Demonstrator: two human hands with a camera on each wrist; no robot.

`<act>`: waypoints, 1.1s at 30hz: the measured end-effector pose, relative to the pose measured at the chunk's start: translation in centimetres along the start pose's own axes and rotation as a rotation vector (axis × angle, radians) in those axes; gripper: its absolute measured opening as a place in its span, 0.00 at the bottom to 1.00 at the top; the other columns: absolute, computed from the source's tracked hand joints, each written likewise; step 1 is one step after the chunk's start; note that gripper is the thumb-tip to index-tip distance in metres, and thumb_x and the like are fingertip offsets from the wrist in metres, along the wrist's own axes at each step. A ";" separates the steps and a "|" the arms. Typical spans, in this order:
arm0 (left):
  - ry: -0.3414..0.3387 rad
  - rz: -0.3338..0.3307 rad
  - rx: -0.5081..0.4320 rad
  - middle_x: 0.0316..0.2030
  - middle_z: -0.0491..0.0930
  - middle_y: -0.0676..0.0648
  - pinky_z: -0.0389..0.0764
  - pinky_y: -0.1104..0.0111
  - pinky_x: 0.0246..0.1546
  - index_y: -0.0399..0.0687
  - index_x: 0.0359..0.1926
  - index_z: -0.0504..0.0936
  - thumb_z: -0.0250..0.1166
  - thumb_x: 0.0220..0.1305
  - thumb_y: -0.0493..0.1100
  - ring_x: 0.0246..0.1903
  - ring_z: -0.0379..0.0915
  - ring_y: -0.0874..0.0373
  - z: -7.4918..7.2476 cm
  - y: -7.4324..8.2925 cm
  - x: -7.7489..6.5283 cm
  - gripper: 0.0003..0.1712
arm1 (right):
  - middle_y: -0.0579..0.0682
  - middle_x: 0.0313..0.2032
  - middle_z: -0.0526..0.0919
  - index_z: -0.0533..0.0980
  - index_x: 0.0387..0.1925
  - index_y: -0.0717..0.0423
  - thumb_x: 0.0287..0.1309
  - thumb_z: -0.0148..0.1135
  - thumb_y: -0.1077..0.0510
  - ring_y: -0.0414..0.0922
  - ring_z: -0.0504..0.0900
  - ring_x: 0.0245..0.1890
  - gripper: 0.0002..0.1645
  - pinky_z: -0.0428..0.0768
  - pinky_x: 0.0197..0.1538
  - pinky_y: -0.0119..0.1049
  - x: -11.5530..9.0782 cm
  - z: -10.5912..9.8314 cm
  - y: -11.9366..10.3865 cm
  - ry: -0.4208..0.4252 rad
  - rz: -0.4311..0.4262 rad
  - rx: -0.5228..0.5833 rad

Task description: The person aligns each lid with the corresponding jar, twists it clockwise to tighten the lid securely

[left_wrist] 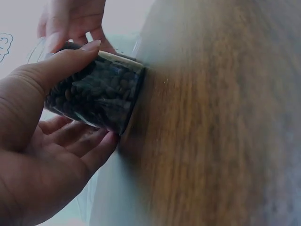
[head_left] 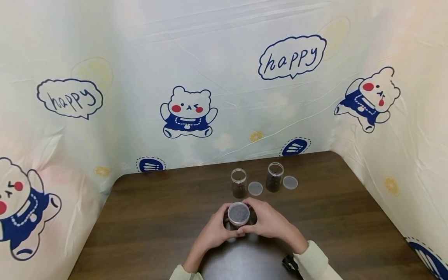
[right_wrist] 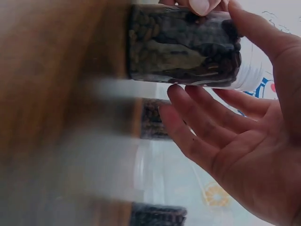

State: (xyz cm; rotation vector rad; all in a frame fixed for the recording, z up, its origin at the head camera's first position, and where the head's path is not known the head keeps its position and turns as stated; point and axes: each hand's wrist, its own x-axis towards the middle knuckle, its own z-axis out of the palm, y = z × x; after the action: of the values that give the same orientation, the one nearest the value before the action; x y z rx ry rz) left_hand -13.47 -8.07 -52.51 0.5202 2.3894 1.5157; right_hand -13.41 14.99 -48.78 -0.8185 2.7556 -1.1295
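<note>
A clear jar (head_left: 238,214) with a translucent lid on stands upright between both hands. Dark beans (left_wrist: 101,87) show through its wall in the left wrist view. My left hand (head_left: 216,230) curves around its left side, thumb in front and fingers behind. From the right, my right hand (head_left: 268,220) holds it too, its thumb (right_wrist: 256,28) against the jar near the lid end. In the head view the two thumbs meet at the jar's front. The jar's base appears to rest on the table in the left wrist view.
Behind the hands stand two open jars with dark contents, a left jar (head_left: 239,187) and a right jar (head_left: 274,179). Beside each lies a round lid, one left (head_left: 255,188), one right (head_left: 290,182). A printed cloth (head_left: 231,116) walls off the wooden table (head_left: 157,217).
</note>
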 end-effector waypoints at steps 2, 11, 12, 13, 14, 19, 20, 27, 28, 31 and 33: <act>0.002 0.002 -0.028 0.62 0.80 0.48 0.81 0.64 0.64 0.53 0.69 0.71 0.85 0.52 0.50 0.63 0.79 0.52 -0.1 -0.1 -0.2 0.46 | 0.41 0.53 0.86 0.76 0.60 0.47 0.50 0.83 0.39 0.39 0.85 0.52 0.40 0.85 0.58 0.42 -0.3 0.3 0.3 -0.005 0.004 0.031; -0.005 0.027 -0.069 0.61 0.81 0.41 0.84 0.56 0.62 0.48 0.68 0.72 0.84 0.54 0.44 0.60 0.83 0.45 -1.0 0.3 -0.7 0.43 | 0.49 0.52 0.87 0.76 0.60 0.51 0.53 0.83 0.48 0.47 0.89 0.49 0.36 0.88 0.52 0.40 -1.2 0.5 1.1 -0.038 0.039 0.154; -0.008 0.030 -0.072 0.61 0.81 0.40 0.84 0.56 0.61 0.48 0.68 0.73 0.84 0.54 0.43 0.60 0.83 0.45 -1.1 0.4 -0.7 0.43 | 0.49 0.52 0.87 0.76 0.60 0.50 0.54 0.83 0.49 0.47 0.90 0.48 0.36 0.89 0.52 0.40 -1.2 0.5 1.1 -0.037 0.039 0.162; -0.011 0.033 -0.079 0.62 0.81 0.40 0.85 0.57 0.60 0.48 0.68 0.73 0.83 0.55 0.43 0.60 0.83 0.45 -1.1 0.4 -0.7 0.42 | 0.49 0.52 0.87 0.76 0.60 0.50 0.54 0.83 0.50 0.47 0.90 0.48 0.35 0.89 0.51 0.40 -1.2 0.5 1.2 -0.034 0.039 0.168; -0.014 0.034 -0.085 0.62 0.81 0.41 0.85 0.58 0.60 0.48 0.68 0.73 0.83 0.55 0.43 0.59 0.83 0.46 -1.2 0.4 -0.7 0.42 | 0.49 0.51 0.87 0.76 0.60 0.50 0.54 0.83 0.50 0.47 0.90 0.48 0.34 0.89 0.51 0.39 -1.2 0.5 1.2 -0.032 0.038 0.171; -0.020 0.044 -0.110 0.60 0.82 0.42 0.86 0.64 0.58 0.51 0.68 0.75 0.83 0.55 0.43 0.59 0.84 0.47 -1.2 0.3 -0.7 0.40 | 0.47 0.50 0.87 0.77 0.59 0.49 0.56 0.81 0.49 0.44 0.89 0.47 0.32 0.89 0.50 0.39 -1.2 0.7 1.3 -0.029 0.038 0.182; -0.018 0.047 -0.114 0.60 0.83 0.42 0.86 0.64 0.58 0.51 0.67 0.75 0.83 0.55 0.43 0.59 0.84 0.47 -1.2 0.3 -0.7 0.40 | 0.47 0.50 0.87 0.78 0.59 0.50 0.56 0.81 0.48 0.44 0.89 0.47 0.32 0.89 0.50 0.39 -1.2 0.7 1.3 -0.029 0.039 0.182; 0.027 0.071 -0.113 0.59 0.84 0.42 0.86 0.61 0.59 0.54 0.67 0.78 0.83 0.56 0.45 0.59 0.84 0.45 -1.9 0.6 -0.8 0.38 | 0.47 0.52 0.87 0.78 0.60 0.50 0.59 0.79 0.47 0.44 0.89 0.47 0.31 0.89 0.49 0.38 -0.7 0.7 1.0 -0.005 0.035 0.184; 0.034 0.071 -0.112 0.59 0.84 0.42 0.85 0.61 0.60 0.54 0.66 0.78 0.83 0.56 0.44 0.60 0.83 0.45 -2.0 0.7 -0.8 0.38 | 0.47 0.52 0.87 0.78 0.61 0.50 0.59 0.79 0.47 0.45 0.89 0.47 0.31 0.89 0.49 0.38 -0.6 0.7 0.9 0.001 0.030 0.183; 0.060 0.071 -0.103 0.60 0.84 0.43 0.85 0.61 0.61 0.55 0.67 0.78 0.82 0.56 0.43 0.61 0.82 0.47 -2.5 1.0 -0.8 0.38 | 0.47 0.53 0.87 0.77 0.62 0.51 0.60 0.78 0.49 0.47 0.89 0.48 0.31 0.89 0.50 0.39 -0.2 0.7 0.4 0.020 0.017 0.187; 0.078 0.065 -0.108 0.60 0.84 0.44 0.84 0.62 0.61 0.56 0.67 0.78 0.82 0.56 0.42 0.62 0.82 0.47 -2.8 1.2 -0.8 0.38 | 0.48 0.53 0.87 0.77 0.63 0.52 0.61 0.78 0.50 0.47 0.90 0.48 0.31 0.89 0.50 0.40 0.2 0.7 0.1 0.035 0.008 0.192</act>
State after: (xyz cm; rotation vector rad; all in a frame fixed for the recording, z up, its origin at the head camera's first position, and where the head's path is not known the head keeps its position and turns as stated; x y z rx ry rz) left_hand -13.75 -10.25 -50.21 0.5284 2.3522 1.7121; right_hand -13.47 14.54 -49.33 -0.7711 2.6206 -1.3920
